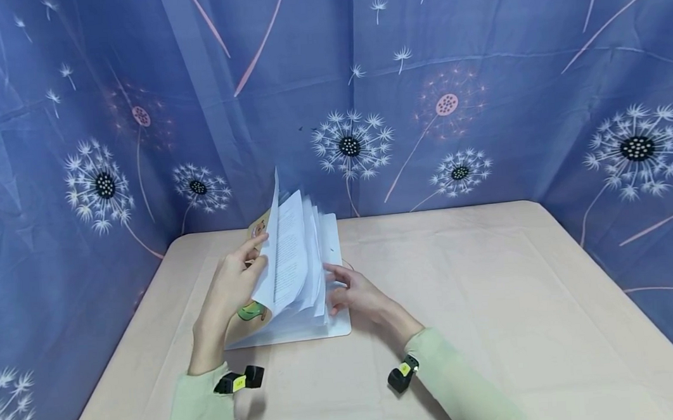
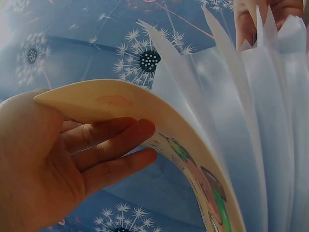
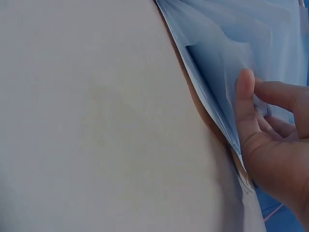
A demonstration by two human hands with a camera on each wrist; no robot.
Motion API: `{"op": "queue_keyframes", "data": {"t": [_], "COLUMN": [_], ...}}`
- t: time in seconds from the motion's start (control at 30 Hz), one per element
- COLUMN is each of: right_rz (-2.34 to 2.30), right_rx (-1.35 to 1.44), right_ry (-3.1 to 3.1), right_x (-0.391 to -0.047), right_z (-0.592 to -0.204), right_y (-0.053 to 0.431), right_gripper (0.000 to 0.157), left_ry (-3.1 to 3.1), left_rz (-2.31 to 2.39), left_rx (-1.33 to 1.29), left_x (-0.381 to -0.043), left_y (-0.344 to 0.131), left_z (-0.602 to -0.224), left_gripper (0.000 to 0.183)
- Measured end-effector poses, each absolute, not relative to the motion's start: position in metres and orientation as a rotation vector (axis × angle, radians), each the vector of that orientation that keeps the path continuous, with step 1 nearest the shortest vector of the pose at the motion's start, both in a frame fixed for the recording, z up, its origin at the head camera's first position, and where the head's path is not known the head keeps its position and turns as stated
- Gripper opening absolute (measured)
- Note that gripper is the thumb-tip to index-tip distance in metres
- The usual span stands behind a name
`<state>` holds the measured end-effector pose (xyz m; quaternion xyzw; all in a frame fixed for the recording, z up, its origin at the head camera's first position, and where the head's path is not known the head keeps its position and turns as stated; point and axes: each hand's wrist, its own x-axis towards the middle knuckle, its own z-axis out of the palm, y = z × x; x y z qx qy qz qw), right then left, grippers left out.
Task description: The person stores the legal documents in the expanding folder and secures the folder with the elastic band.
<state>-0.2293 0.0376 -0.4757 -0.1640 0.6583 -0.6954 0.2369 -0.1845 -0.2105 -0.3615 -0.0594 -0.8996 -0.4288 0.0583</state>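
A book [image 1: 293, 256] stands partly open on the table, its white printed pages fanned out. My left hand [image 1: 234, 282] holds the bent tan front cover [image 2: 120, 99], which carries colourful cartoon drawings; the thumb is hidden behind it in the left wrist view. On the other side, my right hand [image 1: 364, 294] is at the free edges of the loose pages [image 3: 217, 43], thumb and index finger close together on them. The back cover [image 1: 339, 327] lies flat on the table below.
The pale cloth-covered table [image 1: 490, 303] extends around the book. A blue curtain [image 1: 285, 111] printed with dandelions hangs behind and at both sides. Black wrist cameras with yellow labels sit at both light green sleeves [image 1: 201, 407].
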Motion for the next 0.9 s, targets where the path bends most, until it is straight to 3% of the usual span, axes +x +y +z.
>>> {"op": "queue_keyframes", "data": {"t": [0.53,0.7,0.9], "right_rz": [-1.845,-1.851,-1.677], "right_rx": [-0.403,-0.348,-0.482], "right_ry": [1.903,1.87,2.133], "right_x": [-0.225,-0.227,-0.233], "right_z": [-0.475,-0.469,-0.454], "right_y": [0.061,0.073,0.088], "right_gripper": [0.059,0.055,0.051], "left_ry": [-2.762,-2.753,-2.763], "left_rz": [-1.286,-1.337,-1.337], "left_rx": [-0.145,-0.149,-0.172], "left_x": [-0.189,-0.191,-0.194], "left_y": [-0.191,-0.185,-0.181], "left_z": [-0.371,-0.376,-0.383], "left_gripper": [0.055,0.049,0.044]}}
